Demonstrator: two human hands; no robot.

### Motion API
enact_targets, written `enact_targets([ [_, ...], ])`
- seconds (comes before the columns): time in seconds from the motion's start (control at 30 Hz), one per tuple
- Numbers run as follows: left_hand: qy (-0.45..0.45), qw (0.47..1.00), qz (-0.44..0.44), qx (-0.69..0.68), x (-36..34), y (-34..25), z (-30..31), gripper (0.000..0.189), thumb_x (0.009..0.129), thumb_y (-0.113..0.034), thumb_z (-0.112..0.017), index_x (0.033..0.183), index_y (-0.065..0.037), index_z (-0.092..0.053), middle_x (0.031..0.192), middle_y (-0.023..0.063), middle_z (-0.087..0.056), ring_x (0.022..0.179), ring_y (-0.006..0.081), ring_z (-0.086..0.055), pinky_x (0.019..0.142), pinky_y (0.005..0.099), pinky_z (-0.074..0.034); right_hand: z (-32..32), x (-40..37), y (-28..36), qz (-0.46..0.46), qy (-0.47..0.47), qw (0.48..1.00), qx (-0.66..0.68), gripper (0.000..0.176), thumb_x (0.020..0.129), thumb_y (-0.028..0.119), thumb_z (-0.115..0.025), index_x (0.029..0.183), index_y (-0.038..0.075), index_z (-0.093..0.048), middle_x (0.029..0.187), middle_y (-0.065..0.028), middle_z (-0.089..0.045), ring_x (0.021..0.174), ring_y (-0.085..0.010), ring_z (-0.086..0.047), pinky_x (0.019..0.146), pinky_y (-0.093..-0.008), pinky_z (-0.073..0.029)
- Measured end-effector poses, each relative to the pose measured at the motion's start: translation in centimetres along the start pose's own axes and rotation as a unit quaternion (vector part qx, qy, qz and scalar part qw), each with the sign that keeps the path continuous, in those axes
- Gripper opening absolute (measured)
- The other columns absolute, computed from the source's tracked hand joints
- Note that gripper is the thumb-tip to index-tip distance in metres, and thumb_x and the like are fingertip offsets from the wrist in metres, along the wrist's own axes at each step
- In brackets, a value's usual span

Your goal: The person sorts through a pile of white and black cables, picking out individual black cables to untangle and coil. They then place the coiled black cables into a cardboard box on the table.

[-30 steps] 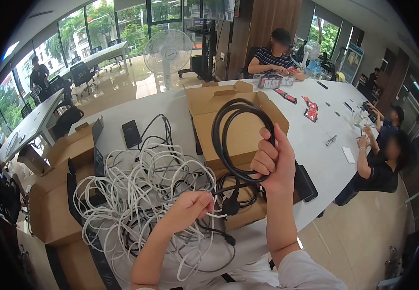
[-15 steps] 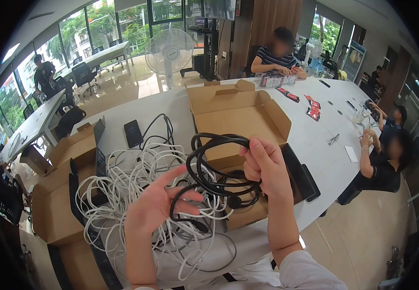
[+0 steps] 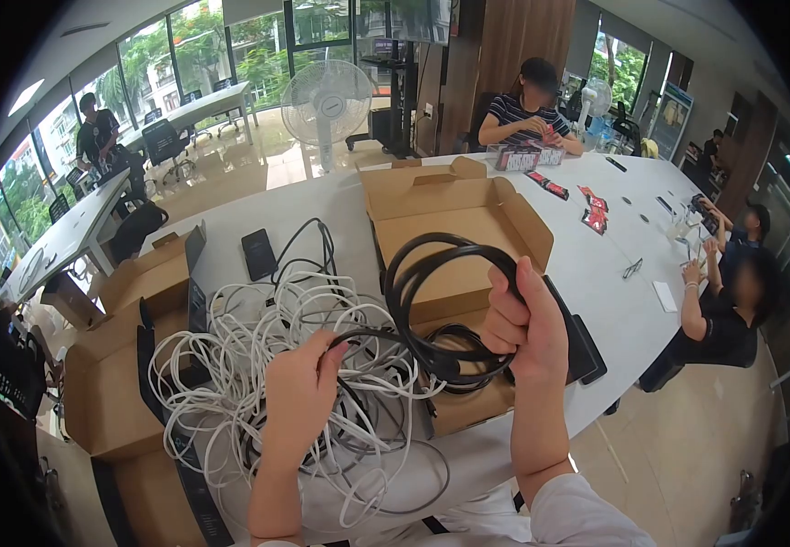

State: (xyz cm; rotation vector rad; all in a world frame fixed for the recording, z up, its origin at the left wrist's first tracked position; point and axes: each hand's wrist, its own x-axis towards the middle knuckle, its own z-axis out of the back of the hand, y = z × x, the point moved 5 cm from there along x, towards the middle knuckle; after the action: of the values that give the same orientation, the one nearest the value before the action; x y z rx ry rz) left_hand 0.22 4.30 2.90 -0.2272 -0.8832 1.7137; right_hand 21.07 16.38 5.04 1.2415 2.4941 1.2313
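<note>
A coiled black cable (image 3: 441, 244) hangs in loops from my right hand (image 3: 530, 321), whose fingers are wrapped round one side of it. My left hand (image 3: 306, 383) pinches a length of the same cable that runs out to the left of the loops. Beneath my left hand spreads a tangled heap of white cables (image 3: 222, 342), with some black and grey ones among them. An open cardboard box (image 3: 454, 214) stands behind the loops, and another black coil (image 3: 454, 378) lies in its lower part.
More open cardboard boxes (image 3: 108, 392) are at the left. A black flat device (image 3: 256, 253) lies behind the heap. Red packets (image 3: 594, 211) and a white card (image 3: 665, 296) lie further right. People sit across and along the right side of the table (image 3: 322, 196).
My left hand has closed on the cable, where its fingers were spread before. My right hand has moved slightly right with the loops, and the view has shifted a little.
</note>
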Motion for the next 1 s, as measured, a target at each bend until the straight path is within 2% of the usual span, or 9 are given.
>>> enact_targets([
  [0.2, -0.127, 0.950, -0.116, -0.260, -1.3, -1.6, 1.5, 0.012, 0.085, 0.001, -0.053, 0.095, 0.003, -0.059, 0.083, 0.0118, -0.068, 0.071, 0.0137, -0.063, 0.066, 0.0266, -0.050, -1.8, -1.0, -1.8, -0.123, 0.071, 0.987, 0.078, 0.034, 0.099, 0.037, -0.041, 0.089, 0.006, -0.049, 0.052, 0.0084, -0.023, 0.037, -0.0028, -0.019, 0.035, -0.0213, -0.016],
  [0.37, -0.076, 0.843, -0.166, -0.506, -2.5, -1.3, 2.1, 0.052, 0.088, -0.042, -0.050, 0.119, 0.000, -0.049, 0.124, 0.0259, -0.051, 0.113, 0.0291, -0.053, 0.091, 0.0372, -0.045, -3.2, -1.0, -4.3, -0.209, 0.068, 0.975, 0.027, 0.030, 0.097, 0.033, -0.049, 0.090, 0.005, -0.054, 0.053, 0.0074, -0.028, 0.040, -0.0033, -0.024, 0.037, -0.0217, -0.017],
  [0.4, -0.091, 0.848, -0.124, -0.507, -2.9, -0.3, 2.1, 0.062, 0.087, -0.048, -0.049, 0.126, 0.000, -0.046, 0.129, 0.0256, -0.048, 0.115, 0.0295, -0.051, 0.090, 0.0369, -0.045, -3.2, -0.8, -5.1, -0.205, 0.052, 0.977, -0.001, 0.029, 0.096, 0.035, -0.051, 0.090, 0.007, -0.056, 0.053, 0.0082, -0.028, 0.041, -0.0031, -0.024, 0.037, -0.0218, -0.018],
  [0.5, -0.107, 0.872, -0.182, -0.441, -2.6, -0.1, 2.5, 0.073, 0.087, -0.051, -0.051, 0.137, -0.001, -0.035, 0.137, 0.0187, -0.042, 0.120, 0.0236, -0.048, 0.085, 0.0278, -0.048, -3.1, 0.0, -6.4, -0.144, 0.096, 0.982, -0.081, 0.031, 0.096, 0.036, -0.050, 0.086, 0.008, -0.055, 0.051, 0.0083, -0.031, 0.039, -0.0030, -0.026, 0.036, -0.0218, -0.019],
  [0.57, -0.098, 0.887, -0.127, -0.434, -2.3, 1.1, 2.0, 0.078, 0.083, -0.041, -0.062, 0.141, 0.000, -0.030, 0.142, 0.0181, -0.037, 0.119, 0.0227, -0.049, 0.085, 0.0236, -0.048, -3.9, -0.1, -6.2, -0.107, 0.111, 0.976, -0.156, 0.030, 0.097, 0.034, -0.048, 0.084, 0.008, -0.056, 0.049, 0.0074, -0.035, 0.039, -0.0033, -0.032, 0.036, -0.0217, -0.022],
  [0.6, -0.172, 0.881, -0.106, -0.427, -3.1, -4.1, 1.5, 0.078, 0.084, -0.042, -0.061, 0.142, 0.000, -0.028, 0.114, 0.0105, -0.055, 0.090, 0.0118, -0.057, 0.067, 0.0166, -0.046, -4.0, 0.1, -6.6, -0.088, 0.103, 0.965, -0.223, 0.032, 0.097, 0.033, -0.047, 0.082, 0.007, -0.057, 0.052, 0.0054, -0.039, 0.040, -0.0042, -0.035, 0.036, -0.0215, -0.025],
  [0.67, -0.286, 0.868, -0.026, -0.404, -2.4, -5.1, 0.7, 0.032, 0.098, -0.034, -0.044, 0.100, -0.004, -0.054, 0.070, 0.0028, -0.055, 0.041, 0.0078, -0.031, 0.041, 0.0236, -0.027, -4.3, 0.2, -6.0, -0.037, 0.118, 0.958, -0.259, 0.034, 0.098, 0.031, -0.046, 0.082, 0.002, -0.056, 0.064, 0.0027, -0.049, 0.050, -0.0058, -0.042, 0.042, -0.0221, -0.033],
  [0.77, -0.092, 0.903, -0.057, -0.416, -3.3, -5.7, 0.6, 0.045, 0.094, -0.040, -0.053, 0.116, -0.001, -0.052, 0.086, 0.0061, -0.061, 0.044, 0.0077, -0.035, 0.043, 0.0227, -0.030, -3.9, 0.3, -5.2, 0.142, 0.145, 0.924, -0.323, 0.031, 0.097, 0.025, -0.047, 0.081, -0.001, -0.056, 0.065, -0.0020, -0.054, 0.051, -0.0109, -0.044, 0.048, -0.0276, -0.036],
  [1.0, -0.076, 0.857, 0.101, -0.500, -3.6, -1.5, -0.6, 0.051, 0.090, -0.049, -0.055, 0.111, -0.002, -0.055, 0.084, 0.0046, -0.061, 0.045, 0.0077, -0.034, 0.043, 0.0220, -0.029, -5.4, -1.1, -2.4, 0.198, 0.118, 0.886, -0.402, 0.025, 0.094, 0.017, -0.051, 0.081, -0.005, -0.054, 0.054, -0.0151, -0.046, 0.048, -0.0254, -0.044, 0.050, -0.0359, -0.035],
])
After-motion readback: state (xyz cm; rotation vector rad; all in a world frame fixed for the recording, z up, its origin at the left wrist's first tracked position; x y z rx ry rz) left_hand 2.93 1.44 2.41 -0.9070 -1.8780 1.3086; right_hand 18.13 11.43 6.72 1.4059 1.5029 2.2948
